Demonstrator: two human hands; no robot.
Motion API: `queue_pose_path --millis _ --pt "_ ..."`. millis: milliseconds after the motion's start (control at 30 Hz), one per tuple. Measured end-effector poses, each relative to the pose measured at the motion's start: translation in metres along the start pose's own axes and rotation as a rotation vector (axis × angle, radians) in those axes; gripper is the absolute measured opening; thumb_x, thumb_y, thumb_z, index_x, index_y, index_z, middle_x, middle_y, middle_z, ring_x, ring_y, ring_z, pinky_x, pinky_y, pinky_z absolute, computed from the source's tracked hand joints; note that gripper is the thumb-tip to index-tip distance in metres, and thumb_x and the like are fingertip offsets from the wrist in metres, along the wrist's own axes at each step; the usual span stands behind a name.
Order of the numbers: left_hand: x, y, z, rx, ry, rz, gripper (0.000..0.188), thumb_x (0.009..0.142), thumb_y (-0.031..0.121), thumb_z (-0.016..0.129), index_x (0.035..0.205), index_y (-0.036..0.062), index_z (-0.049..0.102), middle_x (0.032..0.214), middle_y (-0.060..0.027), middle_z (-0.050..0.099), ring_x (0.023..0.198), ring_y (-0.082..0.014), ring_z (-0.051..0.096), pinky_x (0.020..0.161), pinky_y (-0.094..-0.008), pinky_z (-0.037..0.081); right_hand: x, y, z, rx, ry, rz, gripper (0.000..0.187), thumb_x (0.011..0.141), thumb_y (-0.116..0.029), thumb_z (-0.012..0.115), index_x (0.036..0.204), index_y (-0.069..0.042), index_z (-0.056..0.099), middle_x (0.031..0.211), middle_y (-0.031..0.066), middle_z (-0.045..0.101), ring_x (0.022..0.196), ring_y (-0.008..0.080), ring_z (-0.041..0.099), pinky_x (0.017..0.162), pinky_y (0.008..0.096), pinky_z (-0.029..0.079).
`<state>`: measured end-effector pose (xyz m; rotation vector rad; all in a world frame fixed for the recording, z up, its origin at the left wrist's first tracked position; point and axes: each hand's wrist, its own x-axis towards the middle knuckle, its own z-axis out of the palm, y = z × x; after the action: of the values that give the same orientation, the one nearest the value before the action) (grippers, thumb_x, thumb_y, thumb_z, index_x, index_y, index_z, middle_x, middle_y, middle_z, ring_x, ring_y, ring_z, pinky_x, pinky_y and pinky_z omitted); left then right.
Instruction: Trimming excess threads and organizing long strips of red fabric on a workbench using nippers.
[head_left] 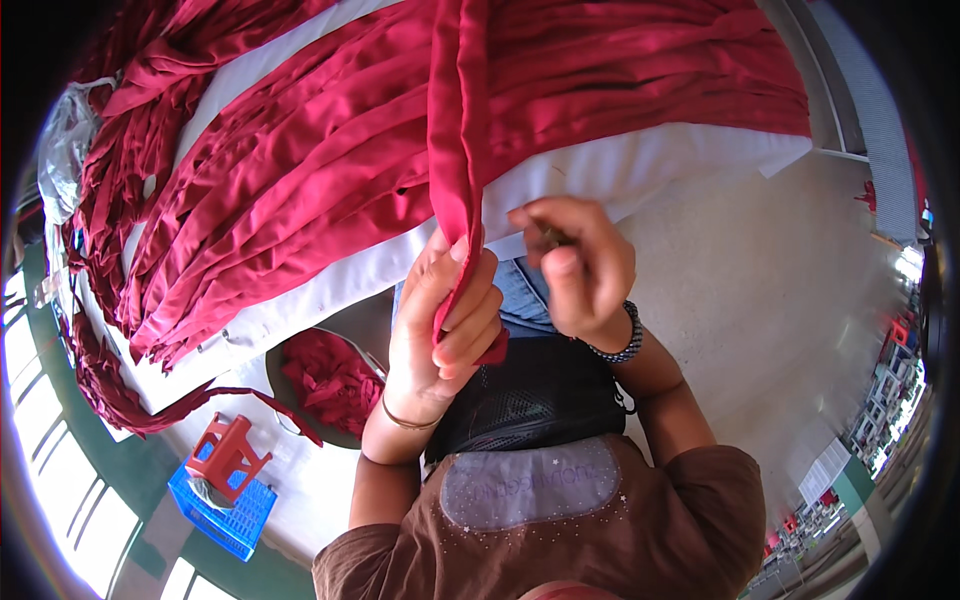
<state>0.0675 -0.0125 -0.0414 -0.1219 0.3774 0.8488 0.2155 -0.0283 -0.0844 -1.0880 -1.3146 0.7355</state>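
so, red strip (452, 130) in left hand (418, 318)

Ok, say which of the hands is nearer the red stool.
Left. The left hand is above and right of the stool in the picture; the right hand is farther right.

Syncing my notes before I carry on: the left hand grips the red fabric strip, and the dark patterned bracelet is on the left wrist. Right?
Not quite: the dark patterned bracelet is on the right wrist, as the head view shows. The left hand does grip the red fabric strip.
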Motion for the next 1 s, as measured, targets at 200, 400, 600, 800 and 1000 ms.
queue_pose_path --millis 200,400,600,800,1000 --pt "-0.008 -0.009 -0.01 0.798 0.115 0.289 0.013 0.099 0.014 0.039 0.102 0.0018 0.044 0.059 -0.0066 0.049 0.043 -0.0147 0.047 0.041 -0.0243 0.039 0.025 -0.011 0.009 0.218 -0.028 0.429 0.036 0.085 -0.022 0.068 0.108 0.003 0.058 0.07 -0.0032 0.052 0.056 0.0015 0.042 0.048 0.0187 0.029" --pt "-0.027 -0.004 -0.016 1.063 0.075 0.234 0.024 0.099 0.009 0.031 0.105 -0.0061 0.048 0.078 -0.0138 0.062 0.068 -0.0156 0.058 0.068 -0.0261 0.046 0.024 -0.022 0.004 0.36 0.057 0.63 0.019 0.081 -0.012 0.073 0.089 0.002 0.062 0.061 -0.0047 0.054 0.055 0.0 0.045 0.05 0.0179 0.033" --pt "-0.027 0.004 -0.016 1.151 -0.017 0.435 0.059 0.092 0.04 0.049 0.121 -0.0114 0.046 0.112 -0.018 0.058 0.103 -0.0235 0.057 0.093 -0.0351 0.041 -0.007 -0.044 0.001 0.101 -0.122 0.35 0.01 0.082 -0.009 0.07 0.079 0.0 0.065 0.06 -0.0038 0.055 0.055 0.0004 0.044 0.048 0.0207 0.032" --pt "-0.014 0.013 0.003 1.054 0.154 0.342 0.015 0.089 0.009 0.063 0.096 -0.0034 0.059 0.083 -0.005 0.064 0.078 -0.0092 0.059 0.071 -0.0222 0.047 -0.033 -0.047 -0.014 0.08 -0.384 0.272 0.004 0.083 -0.004 0.065 0.084 -0.002 0.066 0.056 0.0024 0.054 0.046 0.0054 0.045 0.044 0.0234 0.032" --pt "-0.024 -0.009 -0.004 1.054 0.153 0.315 0.015 0.082 -0.001 0.069 0.093 -0.0028 0.058 0.084 -0.0046 0.064 0.076 -0.0086 0.06 0.069 -0.0218 0.048 -0.005 -0.043 -0.017 0.304 -0.105 0.703 0.03 0.084 -0.017 0.069 0.107 0.001 0.063 0.075 -0.0018 0.063 0.063 0.0015 0.05 0.058 0.0187 0.043"
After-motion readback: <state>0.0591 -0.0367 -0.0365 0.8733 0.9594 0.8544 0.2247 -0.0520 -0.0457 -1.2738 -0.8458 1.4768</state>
